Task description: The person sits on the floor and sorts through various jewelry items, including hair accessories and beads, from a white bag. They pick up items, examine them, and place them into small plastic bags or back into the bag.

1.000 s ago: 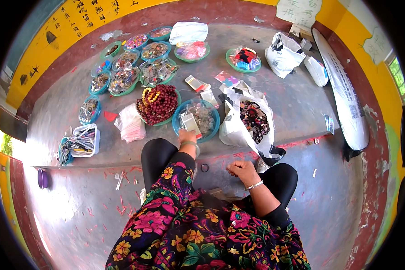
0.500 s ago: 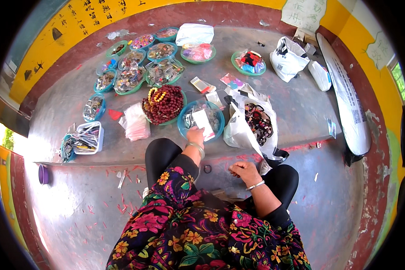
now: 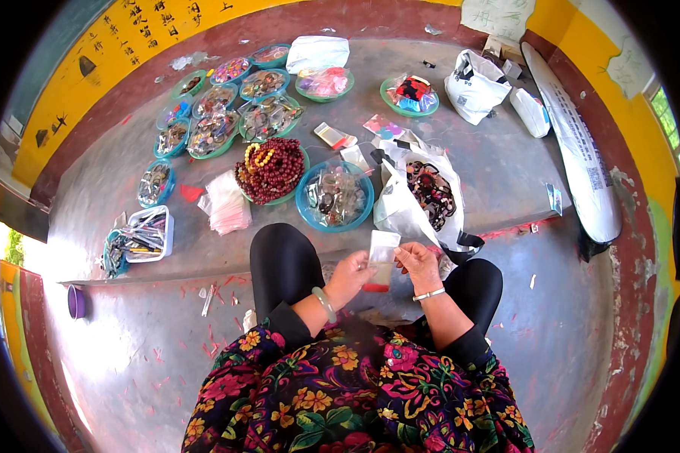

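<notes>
My left hand (image 3: 350, 273) and my right hand (image 3: 417, 264) meet above my lap, both pinching a small clear plastic pouch (image 3: 381, 255) with a red strip at its lower end. Just beyond the pouch lies a blue bowl (image 3: 307, 212) full of packaged trinkets. To its left a green dish (image 3: 295, 195) carries a heap of dark red bead strings. To the right of my hands a white plastic bag (image 3: 399, 210) gapes, showing dark bracelets inside. My knees in black trousers frame the hands.
Several teal and green dishes (image 3: 213, 148) of jewellery fill the raised concrete slab (image 3: 499, 174) at the far left. A stack of clear pouches (image 3: 227, 208), a white tray (image 3: 168, 225), another white bag (image 3: 472, 92) and a long white sack (image 3: 582, 166) lie around. A purple cup (image 3: 76, 301) stands on the floor.
My left hand has come back from the blue bowl with a small pouch. My right hand has risen from my lap to take hold of the pouch too.
</notes>
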